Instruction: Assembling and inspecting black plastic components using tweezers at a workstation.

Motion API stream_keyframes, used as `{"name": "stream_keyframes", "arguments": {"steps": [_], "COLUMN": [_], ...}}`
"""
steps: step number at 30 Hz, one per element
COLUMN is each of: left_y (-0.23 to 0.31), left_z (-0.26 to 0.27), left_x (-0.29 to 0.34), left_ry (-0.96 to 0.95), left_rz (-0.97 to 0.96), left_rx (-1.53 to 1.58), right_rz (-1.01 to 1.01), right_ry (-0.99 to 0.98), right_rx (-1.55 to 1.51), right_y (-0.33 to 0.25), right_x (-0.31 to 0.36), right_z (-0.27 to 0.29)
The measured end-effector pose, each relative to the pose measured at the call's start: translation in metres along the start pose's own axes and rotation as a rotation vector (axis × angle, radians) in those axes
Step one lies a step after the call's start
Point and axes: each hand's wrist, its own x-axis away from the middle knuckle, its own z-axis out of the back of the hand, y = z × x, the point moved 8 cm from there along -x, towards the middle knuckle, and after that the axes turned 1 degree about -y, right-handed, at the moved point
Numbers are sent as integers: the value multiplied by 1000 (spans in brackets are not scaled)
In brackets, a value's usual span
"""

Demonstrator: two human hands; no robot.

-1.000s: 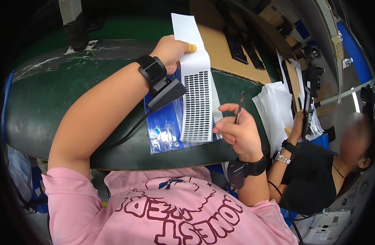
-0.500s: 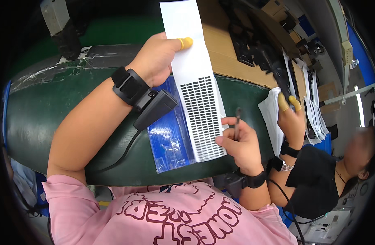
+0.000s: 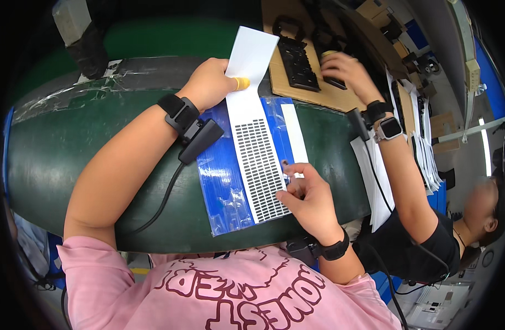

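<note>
A long white sheet [image 3: 255,110] carries rows of small black rectangular stickers on its lower half. Its blank top end bends upward. My left hand [image 3: 211,83] is closed on its upper left edge, the thumb in a yellow finger cot pressing on its face. At the lower right edge, the thumb of my right hand [image 3: 310,198] rests on the stickers' margin, the fingers curled. A slim dark tool, mostly hidden, pokes from those curled fingers. Under the sheet lies a blue board [image 3: 219,187] wrapped in clear film, with a white strip [image 3: 294,132] along its right side.
Black plastic frames [image 3: 298,63] lie on cardboard [image 3: 280,82] at the far right. A co-worker's hand [image 3: 346,71] reaches over them. White papers [image 3: 373,181] hang by the table's right side. A cable [image 3: 167,206] runs from my left wrist device across the green table [image 3: 98,159].
The sheet has come down onto the blue board, and its top end now bends up. Both my hands shifted slightly left. The co-worker's hand moved away to the far side, over the cardboard.
</note>
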Motion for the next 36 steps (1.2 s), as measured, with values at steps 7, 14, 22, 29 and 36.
{"name": "stream_keyframes", "arguments": {"steps": [7, 14, 22, 29, 36], "left_y": [15, 24, 20, 12, 39], "left_z": [-6, -13, -10, -13, 4], "left_x": [-3, -4, 6, -5, -4], "left_ry": [-69, -114, -18, -42, -64], "left_rz": [-14, -55, -77, 45, 0], "left_rx": [-142, -9, 167, -193, -222], "right_rz": [23, 507, 425, 677, 852], "right_ry": [81, 190, 137, 93, 287], "right_rx": [299, 354, 415, 463, 666], "right_y": [-25, -71, -50, -52, -89], "right_x": [10, 11, 17, 39, 27], "right_z": [5, 13, 10, -14, -2]}}
